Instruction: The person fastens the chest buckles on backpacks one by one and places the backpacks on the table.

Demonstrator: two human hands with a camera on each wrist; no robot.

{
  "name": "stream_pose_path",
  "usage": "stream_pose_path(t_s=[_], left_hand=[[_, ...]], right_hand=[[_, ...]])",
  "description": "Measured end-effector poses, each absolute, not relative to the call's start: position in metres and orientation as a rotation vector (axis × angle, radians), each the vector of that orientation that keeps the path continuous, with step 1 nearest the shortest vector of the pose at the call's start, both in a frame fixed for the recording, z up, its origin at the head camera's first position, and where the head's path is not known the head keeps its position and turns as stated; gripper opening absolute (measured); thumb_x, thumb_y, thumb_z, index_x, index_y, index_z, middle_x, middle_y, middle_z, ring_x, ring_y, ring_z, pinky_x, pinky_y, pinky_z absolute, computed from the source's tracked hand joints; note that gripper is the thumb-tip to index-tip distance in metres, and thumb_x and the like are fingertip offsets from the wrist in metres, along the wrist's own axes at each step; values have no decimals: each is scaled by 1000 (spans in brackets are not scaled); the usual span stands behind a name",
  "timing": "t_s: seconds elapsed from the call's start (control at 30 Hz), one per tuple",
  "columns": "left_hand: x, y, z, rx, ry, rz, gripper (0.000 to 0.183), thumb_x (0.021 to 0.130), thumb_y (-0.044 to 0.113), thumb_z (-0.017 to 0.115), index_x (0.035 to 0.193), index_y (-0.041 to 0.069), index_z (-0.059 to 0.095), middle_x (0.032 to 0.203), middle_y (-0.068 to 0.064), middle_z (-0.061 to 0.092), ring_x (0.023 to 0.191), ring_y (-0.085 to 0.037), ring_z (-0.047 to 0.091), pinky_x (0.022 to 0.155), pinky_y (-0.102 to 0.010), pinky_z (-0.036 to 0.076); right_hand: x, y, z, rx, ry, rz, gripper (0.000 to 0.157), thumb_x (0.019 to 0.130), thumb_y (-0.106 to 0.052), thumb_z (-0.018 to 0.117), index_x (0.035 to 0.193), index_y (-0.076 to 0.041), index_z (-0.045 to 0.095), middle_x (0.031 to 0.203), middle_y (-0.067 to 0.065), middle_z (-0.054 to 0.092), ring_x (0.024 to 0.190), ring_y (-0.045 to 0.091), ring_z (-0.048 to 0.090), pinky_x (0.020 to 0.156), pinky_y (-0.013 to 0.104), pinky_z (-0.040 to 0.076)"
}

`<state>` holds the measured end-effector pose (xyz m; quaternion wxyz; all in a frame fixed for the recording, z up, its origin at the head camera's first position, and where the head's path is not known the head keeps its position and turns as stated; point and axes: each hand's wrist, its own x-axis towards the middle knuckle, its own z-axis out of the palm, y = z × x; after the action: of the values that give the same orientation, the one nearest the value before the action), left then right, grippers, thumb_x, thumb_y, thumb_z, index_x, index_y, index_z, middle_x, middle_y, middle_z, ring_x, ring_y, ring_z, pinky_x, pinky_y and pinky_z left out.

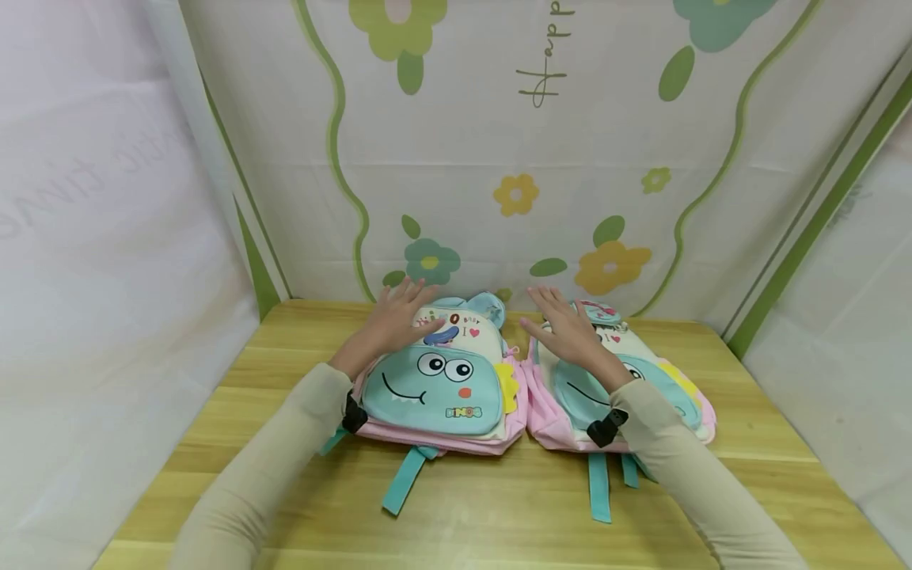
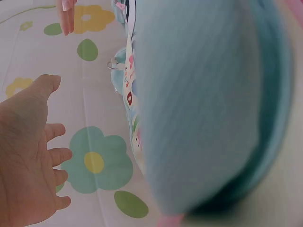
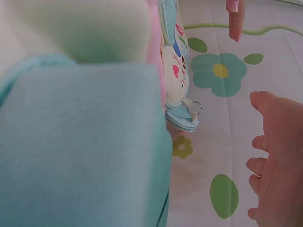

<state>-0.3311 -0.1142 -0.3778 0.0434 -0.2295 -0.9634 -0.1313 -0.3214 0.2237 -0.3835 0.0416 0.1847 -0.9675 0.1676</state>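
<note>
Soft, matt cloth covers the left backpack and the right backpack; their straps look like flat woven webbing. A small ring shines like metal. I see a smooth, faintly glossy wood-grain tabletop and creased, matt fabric backdrop.

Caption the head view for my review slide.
Left hand and right hand hover over two dinosaur backpacks on a wood-grain table.
</note>
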Motion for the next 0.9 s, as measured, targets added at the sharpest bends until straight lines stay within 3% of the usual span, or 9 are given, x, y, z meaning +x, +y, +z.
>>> stream_pose_path(t_s=[0.47, 0.77, 0.9], left_hand=[[-318, -147, -375, -775, -2986, -560, 77, 98, 55, 59, 163, 33, 23, 170, -16, 19, 157, -45, 3, 123, -67, 3], [-310, -171, -382, -839, -3011, -588, 85, 94, 56, 65, 163, 31, 21, 169, -11, 24, 155, -48, 11, 120, -71, 10], [-304, -182, -385, -830, -3047, -609, 91, 91, 55, 70, 163, 23, 25, 168, -13, 26, 154, -47, 18, 118, -72, 17]], right_hand=[[-304, 222, -382, 618, -2976, 555, 76, 104, -53, 48, 165, -20, 17, 172, 11, 14, 160, 35, 5, 121, 70, -4], [-284, 217, -386, 705, -2962, 625, 80, 101, -57, 53, 164, -20, 20, 171, 8, 17, 160, 30, 8, 123, 68, 2], [-275, 216, -389, 748, -2985, 636, 83, 100, -58, 54, 164, -16, 21, 171, 10, 17, 159, 32, 10, 124, 66, 3]])
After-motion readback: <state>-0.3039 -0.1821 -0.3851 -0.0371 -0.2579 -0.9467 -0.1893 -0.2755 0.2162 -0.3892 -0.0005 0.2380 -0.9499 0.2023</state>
